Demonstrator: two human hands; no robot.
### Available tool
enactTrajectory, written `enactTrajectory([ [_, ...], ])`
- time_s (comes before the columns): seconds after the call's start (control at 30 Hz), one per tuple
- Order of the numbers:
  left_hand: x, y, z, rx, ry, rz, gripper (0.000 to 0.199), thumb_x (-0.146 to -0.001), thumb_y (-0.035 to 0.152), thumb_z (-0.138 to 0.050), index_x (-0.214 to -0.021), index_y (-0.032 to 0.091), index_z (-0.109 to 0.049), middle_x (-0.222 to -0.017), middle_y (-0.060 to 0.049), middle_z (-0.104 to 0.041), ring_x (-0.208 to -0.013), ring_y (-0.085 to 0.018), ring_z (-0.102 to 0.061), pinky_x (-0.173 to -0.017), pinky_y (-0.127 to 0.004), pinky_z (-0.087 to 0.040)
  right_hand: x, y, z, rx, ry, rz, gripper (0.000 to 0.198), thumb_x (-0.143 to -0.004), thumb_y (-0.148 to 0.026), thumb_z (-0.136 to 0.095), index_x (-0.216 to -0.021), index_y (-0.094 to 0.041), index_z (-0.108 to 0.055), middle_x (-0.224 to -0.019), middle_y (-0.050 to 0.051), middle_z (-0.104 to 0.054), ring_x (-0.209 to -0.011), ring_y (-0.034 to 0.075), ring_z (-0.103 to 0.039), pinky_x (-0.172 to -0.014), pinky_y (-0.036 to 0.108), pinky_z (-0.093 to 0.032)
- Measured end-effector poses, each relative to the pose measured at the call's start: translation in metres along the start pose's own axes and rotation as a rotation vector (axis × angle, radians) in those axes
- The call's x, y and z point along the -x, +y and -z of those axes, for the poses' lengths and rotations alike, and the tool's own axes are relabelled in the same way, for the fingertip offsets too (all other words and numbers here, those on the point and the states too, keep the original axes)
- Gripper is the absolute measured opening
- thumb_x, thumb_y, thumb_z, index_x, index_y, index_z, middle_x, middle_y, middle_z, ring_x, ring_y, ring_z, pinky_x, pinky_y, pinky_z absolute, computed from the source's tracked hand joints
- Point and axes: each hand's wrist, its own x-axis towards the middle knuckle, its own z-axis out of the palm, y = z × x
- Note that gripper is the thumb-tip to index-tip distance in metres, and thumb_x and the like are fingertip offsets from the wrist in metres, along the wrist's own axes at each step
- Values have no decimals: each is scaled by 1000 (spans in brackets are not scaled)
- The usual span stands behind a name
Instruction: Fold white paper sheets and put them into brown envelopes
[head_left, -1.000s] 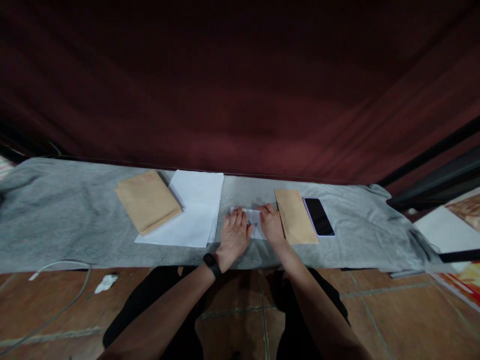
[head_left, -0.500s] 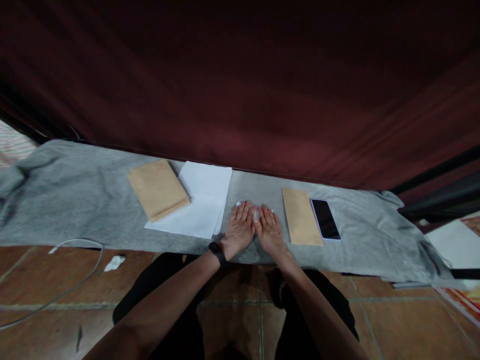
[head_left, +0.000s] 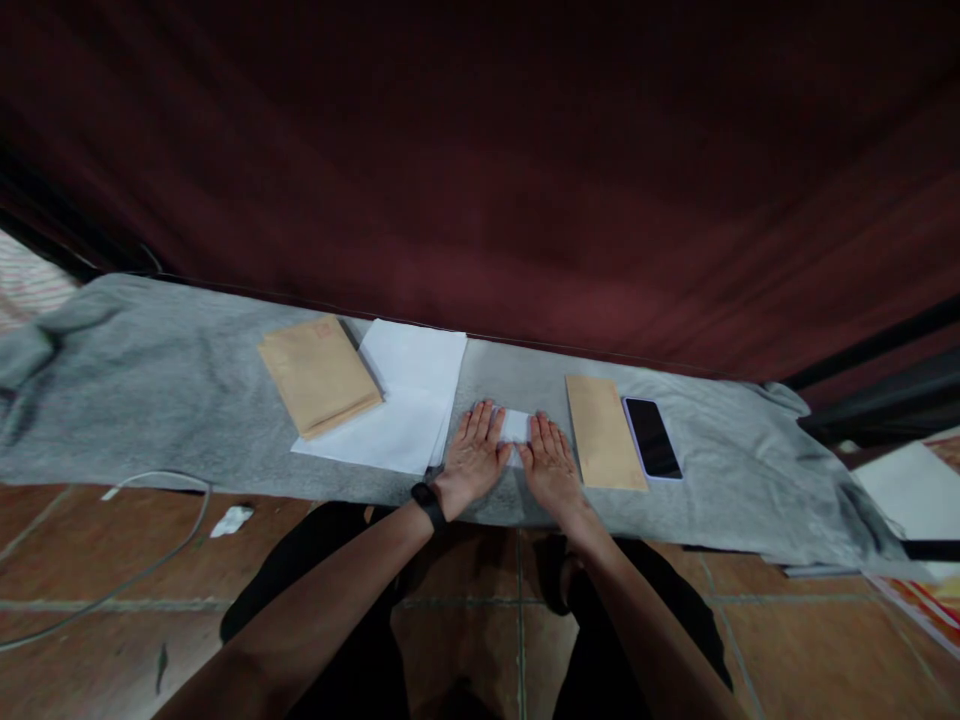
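1. White paper (head_left: pixel 515 427): lying flat just below the centre of the frame, between the two hands, and partly hidden under them at both sides. Cannot tell the number of layers.

2. Left hand (head_left: pixel 472 455): resting palm down over the left part of the paper, with straight fingers pointing up the frame and thumb angled inward. Laid flat rather than curled into a grip. Cannot tell the force of the press. Wearing a black wristband (head_left: pixel 429 505) at the wrist.

3. Right hand (head_left: pixel 551 465): resting palm down over the right part of the paper, likewise flattened, with fingers extended and thumb turned toward the left thumb. Again, cannot tell the force.

4. Single brown envelope (head_left: pixel 606 432): lying right of centre, just beside the right hand.

5. Phone (head_left: pixel 653 438): lying dark-screened beside that envelope, farther toward the right of the frame.

6. White sheets (head_left: pixel 405 390): spread left of centre, near the left hand, and partly covered by a stack of brown envelopes (head_left: pixel 321 380) set at a slant.

7. Grey cloth (head_left: pixel 172 380): stretching across the middle of the frame beneath everything listed above, wrinkled toward the far left.
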Motion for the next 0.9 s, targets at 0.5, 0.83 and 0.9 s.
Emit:
enactTrajectory([
  [0.5,-2,1,3,-28,-25,14,64,-100,45,-38,-154,11,-34,-163,-17,-28,-152,-30,-24,-124,-47,-20,-11,-2,10,-61,-18,-20,57,-105,-36,-30,-156,-10,-32,-162,14,-32,-152,25,-26,-122,47,-25],
  [0.83,-4,-5,5,-28,-36,-10,58,-102,38,-35,-154,11,-36,-163,-15,-30,-152,-28,-24,-124,-46,-21,-18,-4,9,-95,-58,26,54,-106,-36,-29,-154,-12,-36,-161,10,-34,-151,23,-27,-124,44,-22],
  [0.9,-4,-7,6,-31,-38,-9,57,-102,35,-32,-154,10,-36,-163,-14,-30,-152,-26,-24,-124,-45,-21,-19,1,12,-82,-53,14,54,-106,-35,-29,-155,-13,-36,-161,10,-35,-151,23,-29,-123,44,-23],
])
